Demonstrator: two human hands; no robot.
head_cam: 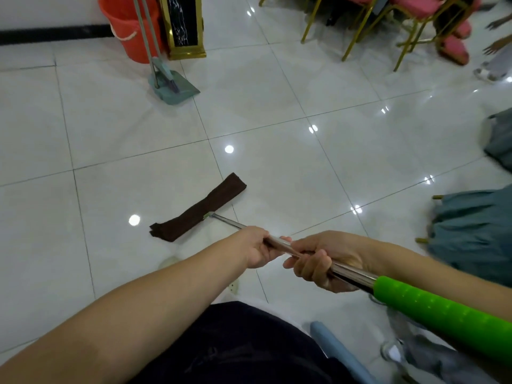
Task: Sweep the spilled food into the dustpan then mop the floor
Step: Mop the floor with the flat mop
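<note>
A flat mop with a dark brown cloth head (pixel 198 207) lies on the glossy white tiled floor (pixel 277 112) in front of me. Its steel handle (pixel 352 274) runs back to a green grip (pixel 443 311) at the lower right. My left hand (pixel 256 246) grips the steel handle further down, and my right hand (pixel 321 261) grips it just above, close to the green grip. A teal dustpan (pixel 177 90) with a broom standing in it sits at the back, beside an orange bucket (pixel 130 26). No spilled food shows on the tiles.
A black and gold stand (pixel 184 26) is next to the bucket. Gold-legged chairs (pixel 382 26) with pink seats stand at the back right, with people's feet nearby. Chairs under grey-blue covers (pixel 473 231) line the right edge. A light blue tube (pixel 338 350) is near my legs.
</note>
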